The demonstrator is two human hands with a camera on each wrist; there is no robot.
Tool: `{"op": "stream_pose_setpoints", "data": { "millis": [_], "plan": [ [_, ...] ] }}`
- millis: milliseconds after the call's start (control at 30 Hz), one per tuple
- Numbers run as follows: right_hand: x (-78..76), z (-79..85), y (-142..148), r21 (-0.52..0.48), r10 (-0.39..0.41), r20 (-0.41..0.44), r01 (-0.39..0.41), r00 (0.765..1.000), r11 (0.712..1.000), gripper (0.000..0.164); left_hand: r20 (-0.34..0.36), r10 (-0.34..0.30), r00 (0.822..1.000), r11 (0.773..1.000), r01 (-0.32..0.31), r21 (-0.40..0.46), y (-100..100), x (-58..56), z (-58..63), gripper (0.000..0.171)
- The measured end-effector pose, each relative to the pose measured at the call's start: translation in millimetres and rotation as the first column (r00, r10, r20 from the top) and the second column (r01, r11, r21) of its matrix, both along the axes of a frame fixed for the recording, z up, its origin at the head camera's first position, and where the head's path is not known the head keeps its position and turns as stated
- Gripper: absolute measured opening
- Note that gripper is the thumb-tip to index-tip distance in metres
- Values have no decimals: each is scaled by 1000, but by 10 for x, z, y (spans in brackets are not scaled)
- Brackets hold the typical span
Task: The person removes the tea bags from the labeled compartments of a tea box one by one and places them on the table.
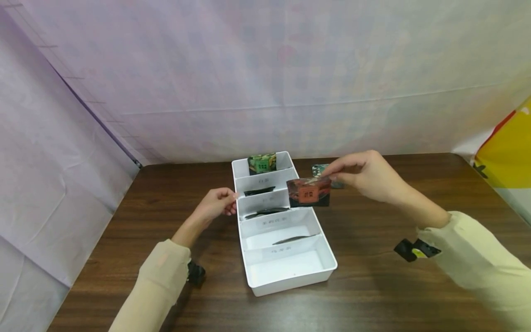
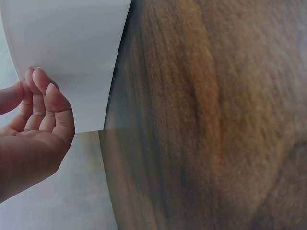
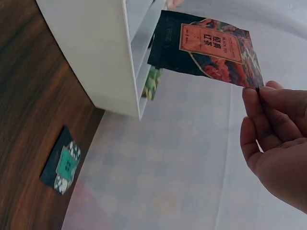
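My right hand (image 1: 371,177) pinches a red and black tea sachet (image 1: 308,194) by its edge, above the right side of a white divided box (image 1: 292,282). In the right wrist view the sachet (image 3: 199,48) shows an orange label reading "BLACK TEA". My left hand (image 1: 215,203) is at the box's left side, curled fingers against it and thumb by the rim; the left wrist view shows this hand (image 2: 43,122) beside the white outer wall (image 2: 81,43). A green sachet (image 1: 262,164) stands in the farthest compartment.
Dark sachets (image 1: 260,191) stand in the middle compartments, and another thin sachet (image 1: 294,240) leans nearer the front. Beyond the box's right side lies a teal-labelled sachet (image 3: 65,163) on the wooden table (image 1: 373,286). A pale curtain (image 1: 265,83) hangs behind the table.
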State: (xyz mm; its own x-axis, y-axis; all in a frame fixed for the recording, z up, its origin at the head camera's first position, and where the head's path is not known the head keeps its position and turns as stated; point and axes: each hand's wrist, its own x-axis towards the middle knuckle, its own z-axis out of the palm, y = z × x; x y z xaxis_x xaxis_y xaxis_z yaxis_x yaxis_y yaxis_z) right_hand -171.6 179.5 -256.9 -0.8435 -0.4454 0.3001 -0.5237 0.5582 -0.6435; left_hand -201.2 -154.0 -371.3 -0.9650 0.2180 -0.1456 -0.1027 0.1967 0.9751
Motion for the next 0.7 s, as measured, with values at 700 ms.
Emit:
{"op": "stream_pose_setpoints", "data": {
  "millis": [700],
  "plan": [
    [-187, -136, 730, 174, -254, 84, 237, 964, 956, 13, 1, 4, 1000, 1000, -4, 7, 8, -9, -4, 16]
  ]
}}
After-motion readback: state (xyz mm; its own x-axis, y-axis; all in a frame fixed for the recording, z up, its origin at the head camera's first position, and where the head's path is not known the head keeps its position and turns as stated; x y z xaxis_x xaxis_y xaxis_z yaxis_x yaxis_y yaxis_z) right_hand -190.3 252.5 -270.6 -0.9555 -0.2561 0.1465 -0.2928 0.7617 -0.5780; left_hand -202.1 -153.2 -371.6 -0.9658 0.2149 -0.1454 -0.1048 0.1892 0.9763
